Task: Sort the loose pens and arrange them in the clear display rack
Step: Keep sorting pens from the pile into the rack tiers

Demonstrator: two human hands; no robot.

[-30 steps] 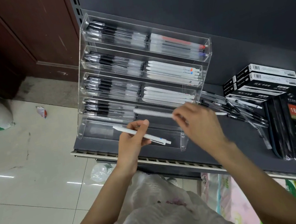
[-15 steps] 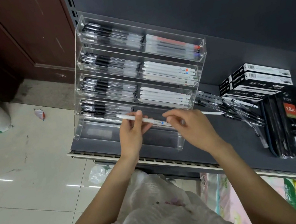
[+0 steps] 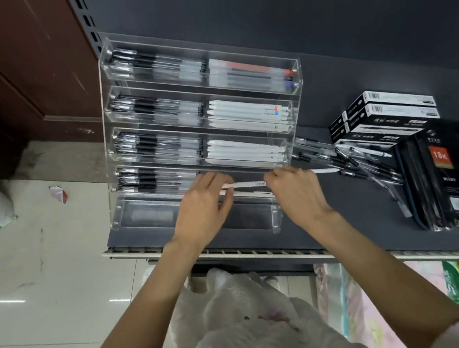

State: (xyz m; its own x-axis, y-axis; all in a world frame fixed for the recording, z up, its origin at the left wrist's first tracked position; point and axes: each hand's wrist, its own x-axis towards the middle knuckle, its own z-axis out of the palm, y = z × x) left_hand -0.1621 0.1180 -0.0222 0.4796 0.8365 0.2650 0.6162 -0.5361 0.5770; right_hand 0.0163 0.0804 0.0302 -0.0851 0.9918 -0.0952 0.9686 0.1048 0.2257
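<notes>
**White pens going into the bottom tier: light, slick, easy to roll**

Left hand [image 3: 201, 205] has its fingers curled round one end of a white pen [image 3: 246, 183], held level just above the lowest tier of the clear display rack [image 3: 276, 220]. A second white pen [image 3: 252, 192] lies just below it, apparently already in that tier; whether the left hand touches it I cannot tell

Right hand [image 3: 295, 190] is curled too, pinching another white pen [image 3: 325, 170] whose end sticks out to the right, over the dark shelf [image 3: 349, 215]

Rack state: upper four tiers filled, black-grip pens on the left halves, white or pale pens on the right. Bottom tier mostly bare on its left side

Loose pens [image 3: 349, 159] remain in a heap on the shelf, just right of the rack, beside black boxes [image 3: 386, 109]

Handling, judged from looks:
- pens are slim, stiff plastic, surely very light; no force needed
- smooth round barrels, likely slippery and prone to roll once set down on a sloped tier
- best hold is a fingertip pinch near mid-barrel or both ends, keeping the pen parallel to the tier's front lip
- acrylic rack looks rigid but brittle and light; a shove could slide it on the shelf
- clips and tips on the heaped pens may snag each other, so lift one at a time
</notes>
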